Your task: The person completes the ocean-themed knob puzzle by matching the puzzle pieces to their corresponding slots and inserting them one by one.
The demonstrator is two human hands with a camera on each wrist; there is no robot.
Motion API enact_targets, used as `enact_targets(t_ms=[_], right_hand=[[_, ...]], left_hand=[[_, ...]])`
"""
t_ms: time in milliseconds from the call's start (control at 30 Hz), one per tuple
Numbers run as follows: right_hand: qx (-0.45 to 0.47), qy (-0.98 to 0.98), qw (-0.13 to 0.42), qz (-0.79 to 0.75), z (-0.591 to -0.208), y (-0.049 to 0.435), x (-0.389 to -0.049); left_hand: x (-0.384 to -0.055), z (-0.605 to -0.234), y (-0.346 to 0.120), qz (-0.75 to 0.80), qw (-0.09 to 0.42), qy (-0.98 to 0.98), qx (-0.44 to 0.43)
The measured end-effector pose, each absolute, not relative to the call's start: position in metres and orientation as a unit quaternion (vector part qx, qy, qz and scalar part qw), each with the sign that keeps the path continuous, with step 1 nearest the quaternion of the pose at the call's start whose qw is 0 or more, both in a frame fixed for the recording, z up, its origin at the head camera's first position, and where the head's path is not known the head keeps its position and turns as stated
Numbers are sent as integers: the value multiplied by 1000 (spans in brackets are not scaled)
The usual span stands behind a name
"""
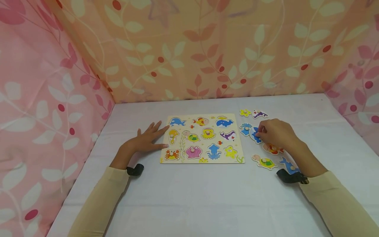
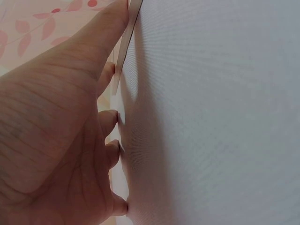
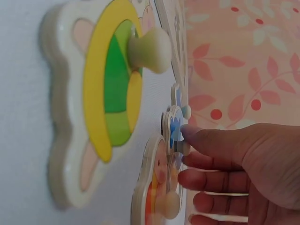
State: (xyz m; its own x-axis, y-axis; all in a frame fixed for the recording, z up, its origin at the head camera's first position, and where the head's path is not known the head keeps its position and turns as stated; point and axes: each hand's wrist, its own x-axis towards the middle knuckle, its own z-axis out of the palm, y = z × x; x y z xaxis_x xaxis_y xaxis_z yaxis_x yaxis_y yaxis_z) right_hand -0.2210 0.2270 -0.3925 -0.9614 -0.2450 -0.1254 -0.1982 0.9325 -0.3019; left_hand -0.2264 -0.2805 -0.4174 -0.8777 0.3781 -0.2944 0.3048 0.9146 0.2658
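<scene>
My left hand [image 1: 148, 136] lies with fingers spread on the cloth, thumb and fingertip touching the left edge of a wooden peg puzzle board [image 1: 204, 161]. Sea creatures are pictured on the board, and several spots, such as the clam [image 1: 193, 151] and the crab [image 1: 172, 154], carry knobs. Right of the board, my right hand [image 1: 278, 131] pinches the knob of a blue whale puzzle piece [image 1: 254, 136] between thumb and finger; that knob shows in the right wrist view. A blue squid piece [image 1: 245, 128] is beside it. Under the right wrist is a red fish piece [image 1: 273, 149].
Other loose knobbed pieces lie to the right: a yellow starfish [image 1: 245, 113], a purple whale [image 1: 260, 114], a green turtle [image 1: 264, 162] and another blue piece [image 1: 288, 165]. White cloth [image 1: 201, 197] covers the table. Patterned fabric [image 1: 189, 49] hangs behind and at both sides.
</scene>
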Motion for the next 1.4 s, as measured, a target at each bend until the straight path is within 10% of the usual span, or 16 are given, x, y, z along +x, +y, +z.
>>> enact_targets(t_ms=[1400], right_hand=[[-196,966,37,-163,-382,216,-230]], left_hand=[[-224,-415,-281,118,171,961,181]])
